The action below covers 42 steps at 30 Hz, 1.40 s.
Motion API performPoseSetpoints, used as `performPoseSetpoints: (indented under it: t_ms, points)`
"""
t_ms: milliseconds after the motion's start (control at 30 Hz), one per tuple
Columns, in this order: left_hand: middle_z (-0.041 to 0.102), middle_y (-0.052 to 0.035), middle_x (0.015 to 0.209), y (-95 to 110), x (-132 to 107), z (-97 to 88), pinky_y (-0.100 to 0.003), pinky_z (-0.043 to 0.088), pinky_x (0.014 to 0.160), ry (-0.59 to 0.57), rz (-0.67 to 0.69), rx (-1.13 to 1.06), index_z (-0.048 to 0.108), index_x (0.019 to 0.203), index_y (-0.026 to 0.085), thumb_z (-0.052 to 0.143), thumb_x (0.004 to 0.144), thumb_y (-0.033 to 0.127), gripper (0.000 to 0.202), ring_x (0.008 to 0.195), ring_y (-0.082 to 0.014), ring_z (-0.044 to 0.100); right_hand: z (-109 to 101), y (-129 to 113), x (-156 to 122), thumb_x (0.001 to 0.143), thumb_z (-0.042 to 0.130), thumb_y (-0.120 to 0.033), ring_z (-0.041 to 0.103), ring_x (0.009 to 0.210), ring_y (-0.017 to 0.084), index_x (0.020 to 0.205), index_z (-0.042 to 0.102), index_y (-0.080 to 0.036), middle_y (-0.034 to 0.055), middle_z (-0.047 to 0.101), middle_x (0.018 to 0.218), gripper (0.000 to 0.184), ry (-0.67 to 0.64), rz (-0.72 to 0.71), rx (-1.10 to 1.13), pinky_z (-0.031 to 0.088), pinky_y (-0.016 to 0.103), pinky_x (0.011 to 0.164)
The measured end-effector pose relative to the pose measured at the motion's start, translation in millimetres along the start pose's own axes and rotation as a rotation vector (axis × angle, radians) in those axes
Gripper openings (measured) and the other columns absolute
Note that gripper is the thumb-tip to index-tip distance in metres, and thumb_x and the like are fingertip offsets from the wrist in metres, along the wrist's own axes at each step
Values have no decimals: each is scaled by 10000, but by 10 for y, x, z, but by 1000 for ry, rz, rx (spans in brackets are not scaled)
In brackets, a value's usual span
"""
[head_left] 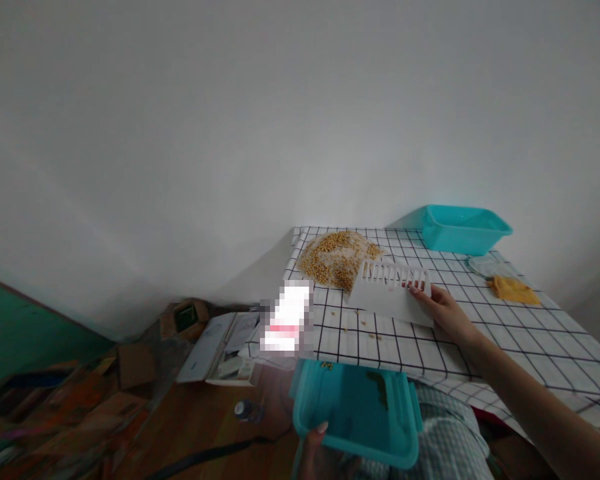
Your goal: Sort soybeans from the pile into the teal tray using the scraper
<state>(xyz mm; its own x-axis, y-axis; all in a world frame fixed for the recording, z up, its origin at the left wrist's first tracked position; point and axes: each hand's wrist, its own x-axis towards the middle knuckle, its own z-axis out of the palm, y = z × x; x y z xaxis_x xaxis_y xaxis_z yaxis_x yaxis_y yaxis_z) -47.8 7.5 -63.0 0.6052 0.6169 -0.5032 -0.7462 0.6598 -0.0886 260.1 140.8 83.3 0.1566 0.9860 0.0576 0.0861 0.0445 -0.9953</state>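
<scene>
My right hand (445,313) grips a white flat plastic scraper (387,299) with a row of slots along its far edge. The scraper stands tilted on the tablecloth beside a spread of yellow soybeans (337,277) mixed with small white grains. A few loose beans (364,323) lie nearer the table's front edge. Below that edge, my left hand (312,448) holds a teal plastic box (345,407) by its near rim, thumb over the edge. Several beans (327,366) sit in the box's far left corner, and a dark strip shows inside at the right.
White cloth with a black grid (480,340) covers the table. A teal basin (463,237) stands at the back right, near a yellow cloth (513,291). A blurred-out bright screen (287,317) is at the left edge. Cardboard boxes (136,365) and a bottle (243,410) are on the floor.
</scene>
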Motion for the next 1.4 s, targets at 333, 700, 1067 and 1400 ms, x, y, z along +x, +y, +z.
performPoseSetpoints:
  t_ms: [333, 700, 1067, 1400]
  points:
    - [722, -89, 977, -156, -13, 198, -467, 506, 781, 136, 325, 335, 729, 844, 267, 502, 783, 295, 237, 942, -305, 637, 48, 55, -832, 756, 614, -502, 647, 714, 230, 1032, 655, -161, 59, 706, 797, 441, 259, 126, -109, 499, 266, 540]
    - [712, -52, 1017, -185, 39, 158, -559, 423, 916, 65, 314, 177, 721, 883, 282, 478, 803, 308, 257, 1031, -331, 597, 630, 213, -1575, 767, 590, -501, 650, 774, 245, 1022, 656, -126, 105, 702, 936, 458, 361, 111, -114, 532, 287, 630]
    - [712, -51, 1014, -102, -15, 110, -532, 419, 930, -1, 334, 278, 730, 845, 305, 422, 826, 281, 309, 1023, -304, 606, 548, -89, -965, 825, 547, -459, 630, 931, 263, 1019, 664, -183, 82, 698, 989, 357, 276, -51, -176, 505, 321, 754]
    - [672, -51, 1099, 6, -101, 130, -487, 366, 1008, -175, 307, 238, 692, 969, 306, 339, 864, 250, 373, 1094, -262, 568, 692, -87, -727, 846, 533, -418, 634, 913, 253, 1092, 655, -224, 51, 690, 1025, 336, 45, -79, -193, 503, 322, 750]
